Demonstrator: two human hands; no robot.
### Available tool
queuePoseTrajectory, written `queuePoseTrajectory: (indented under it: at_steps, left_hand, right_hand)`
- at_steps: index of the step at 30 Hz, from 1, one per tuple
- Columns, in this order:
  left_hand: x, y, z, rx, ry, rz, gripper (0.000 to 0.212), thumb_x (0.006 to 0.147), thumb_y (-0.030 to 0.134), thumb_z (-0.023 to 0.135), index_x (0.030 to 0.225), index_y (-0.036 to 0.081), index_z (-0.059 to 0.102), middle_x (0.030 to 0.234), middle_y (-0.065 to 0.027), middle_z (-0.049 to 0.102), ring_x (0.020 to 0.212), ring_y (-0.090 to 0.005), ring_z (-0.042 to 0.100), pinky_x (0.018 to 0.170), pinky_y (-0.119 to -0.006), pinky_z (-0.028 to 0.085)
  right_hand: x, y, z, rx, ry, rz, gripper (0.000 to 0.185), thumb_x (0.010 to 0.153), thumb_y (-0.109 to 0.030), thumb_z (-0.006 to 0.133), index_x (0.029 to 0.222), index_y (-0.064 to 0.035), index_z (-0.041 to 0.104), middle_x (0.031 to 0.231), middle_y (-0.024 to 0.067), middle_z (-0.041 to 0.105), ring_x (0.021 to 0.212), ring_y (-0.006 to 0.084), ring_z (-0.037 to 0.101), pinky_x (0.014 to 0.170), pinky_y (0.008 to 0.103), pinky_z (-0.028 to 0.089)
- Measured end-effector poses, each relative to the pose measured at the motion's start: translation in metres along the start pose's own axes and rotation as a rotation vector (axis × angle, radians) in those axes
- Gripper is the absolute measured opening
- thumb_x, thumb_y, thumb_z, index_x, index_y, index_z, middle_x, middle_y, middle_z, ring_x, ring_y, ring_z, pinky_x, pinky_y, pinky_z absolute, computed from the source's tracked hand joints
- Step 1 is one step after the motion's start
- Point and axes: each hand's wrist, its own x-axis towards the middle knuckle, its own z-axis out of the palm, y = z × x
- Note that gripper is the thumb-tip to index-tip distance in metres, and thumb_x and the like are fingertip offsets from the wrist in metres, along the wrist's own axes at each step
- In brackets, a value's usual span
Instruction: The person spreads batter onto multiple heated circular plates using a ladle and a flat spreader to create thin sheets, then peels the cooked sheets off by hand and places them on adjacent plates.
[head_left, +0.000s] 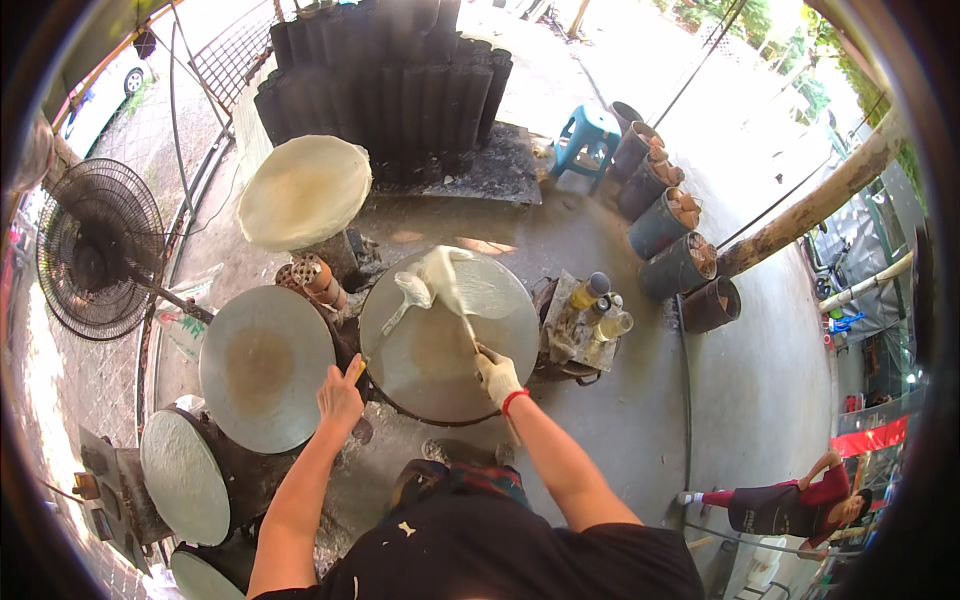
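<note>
My left hand (341, 397) grips the yellow handle of a metal ladle (411, 291), whose batter-coated bowl is over a large round griddle (427, 382). In a pale work glove, my right hand (497, 377) holds the thin wooden handle of a spreader (444, 276) thick with white batter. Its head rests on the far part of that griddle, beside the ladle bowl. A thin layer of wet batter (495, 289) covers the plate's upper right, while the near part shows bare metal with a faint brown patch.
Left stand a bare griddle (262, 424), a batter-coated griddle (184, 480) and a fan (97, 251). Beyond are a griddle with a pale sheet (307, 191), stacked black briquettes (427, 105) and a blue stool (589, 135). Bottles (589, 291) and buckets (679, 266) stand right; a person (787, 502) is farther off.
</note>
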Motion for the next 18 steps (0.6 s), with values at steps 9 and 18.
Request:
queuePoseTrajectory:
  at_steps: [9, 18]
  left_hand:
    - [-0.052, -0.013, -0.010, -0.279, 0.075, -0.031, 0.051, 0.076, 0.002, 0.057, 0.124, 0.017, 0.056, 0.084, -0.0138, 0.046, 0.076, -0.0332, 0.055, 0.066, -0.042, 0.046]
    - [-0.062, 0.002, 0.015, -1.004, 0.099, -0.251, 0.029, 0.087, 0.007, 0.057, 0.114, -0.005, 0.054, 0.078, -0.0019, 0.053, 0.065, -0.0113, 0.054, 0.059, -0.025, 0.045]
  right_hand:
    - [0.045, 0.043, -0.030, -0.328, 0.116, -0.432, 0.033, 0.088, -0.017, 0.056, 0.118, -0.0067, 0.062, 0.067, -0.0033, 0.055, 0.049, 0.0051, 0.040, 0.044, 0.0213, 0.034]
    - [0.043, -0.010, -0.040, -0.033, 0.020, -0.160, 0.035, 0.086, -0.019, 0.059, 0.119, -0.0061, 0.061, 0.074, -0.0022, 0.058, 0.055, 0.0053, 0.046, 0.047, 0.0207, 0.036]
